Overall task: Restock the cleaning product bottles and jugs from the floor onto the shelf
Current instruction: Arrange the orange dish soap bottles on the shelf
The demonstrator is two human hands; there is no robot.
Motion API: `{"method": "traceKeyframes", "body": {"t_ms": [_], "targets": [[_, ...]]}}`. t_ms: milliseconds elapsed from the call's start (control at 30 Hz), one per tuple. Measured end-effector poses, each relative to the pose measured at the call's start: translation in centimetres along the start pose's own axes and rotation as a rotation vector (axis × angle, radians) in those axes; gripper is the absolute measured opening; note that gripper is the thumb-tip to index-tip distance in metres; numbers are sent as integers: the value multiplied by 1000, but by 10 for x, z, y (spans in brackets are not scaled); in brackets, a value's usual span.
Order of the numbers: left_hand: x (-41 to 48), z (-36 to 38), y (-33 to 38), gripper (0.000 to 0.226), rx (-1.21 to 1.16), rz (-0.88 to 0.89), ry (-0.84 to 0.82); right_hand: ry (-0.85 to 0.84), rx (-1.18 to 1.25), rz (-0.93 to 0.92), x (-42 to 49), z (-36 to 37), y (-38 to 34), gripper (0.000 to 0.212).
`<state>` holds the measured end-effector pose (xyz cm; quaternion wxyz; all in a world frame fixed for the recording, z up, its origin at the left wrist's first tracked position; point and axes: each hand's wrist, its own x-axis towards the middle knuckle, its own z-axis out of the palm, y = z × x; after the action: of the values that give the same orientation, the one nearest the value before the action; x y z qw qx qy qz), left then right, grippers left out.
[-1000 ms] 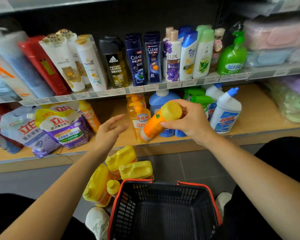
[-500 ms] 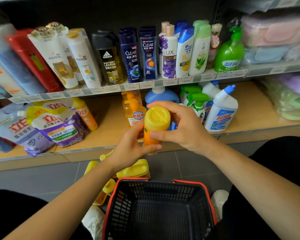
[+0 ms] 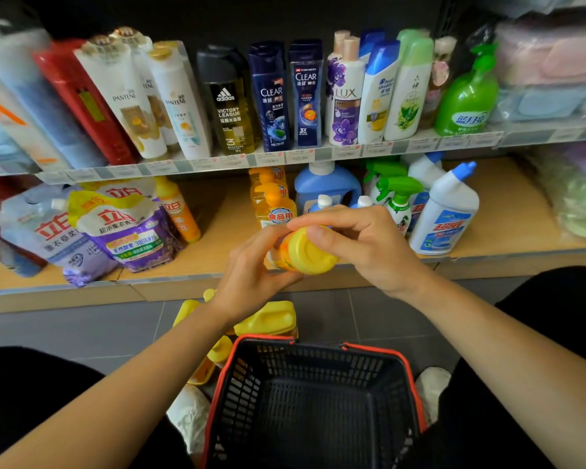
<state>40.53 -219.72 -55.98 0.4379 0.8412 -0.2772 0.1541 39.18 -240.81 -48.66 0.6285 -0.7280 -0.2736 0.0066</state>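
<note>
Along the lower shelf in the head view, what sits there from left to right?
Purple-and-yellow refill pouch, slim orange bottle, amber pump bottle, big blue jug, green-trigger spray bottle, white angled-neck bottle with blue cap.

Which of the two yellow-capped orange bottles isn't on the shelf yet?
The held bottle, gripped by left hand and right hand, cap towards the camera; the other bottle leans on the lower shelf beside the purple pouch.

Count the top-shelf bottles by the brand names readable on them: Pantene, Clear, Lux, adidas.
Pantene: 3
Clear: 2
Lux: 1
adidas: 1
Total: 7
</note>
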Motion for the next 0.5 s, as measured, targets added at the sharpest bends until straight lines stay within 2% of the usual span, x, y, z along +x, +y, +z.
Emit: {"method": "traceKeyframes", "body": {"t_ms": [167, 300, 500], "targets": [[0, -2, 1, 65, 3, -6, 7, -43, -10, 0, -1, -1, -1, 31], [1, -3, 4, 62, -65, -62, 32, -28, -182, -178, -4, 2, -1, 38], [-2, -6, 9, 60, -142, -125, 6, 49, -329, -371, -5, 8, 5, 34]]}}
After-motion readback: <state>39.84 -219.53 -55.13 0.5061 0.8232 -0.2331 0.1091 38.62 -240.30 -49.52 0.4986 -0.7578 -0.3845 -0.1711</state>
